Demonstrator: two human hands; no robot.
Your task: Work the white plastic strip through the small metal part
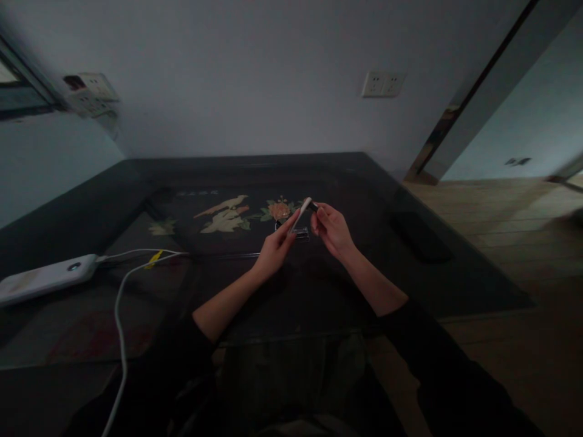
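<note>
My left hand (276,249) holds a slim white stick-like object (303,214), tilted up to the right, over a dark glass-topped table (182,291). My right hand (331,229) pinches a small dark piece (313,206) at the stick's upper end. Both hands meet above the table's middle, just in front of a painted bird-and-flower motif (228,217). Something small and clear (300,233) lies on the table under the hands; the dim light hides what it is.
A white power bank (45,278) lies at the table's left, with white cables (121,303) running toward me and to the right. A dark flat object (419,233) rests at the table's right. Wall sockets (383,84) sit behind; wooden floor (510,230) lies right.
</note>
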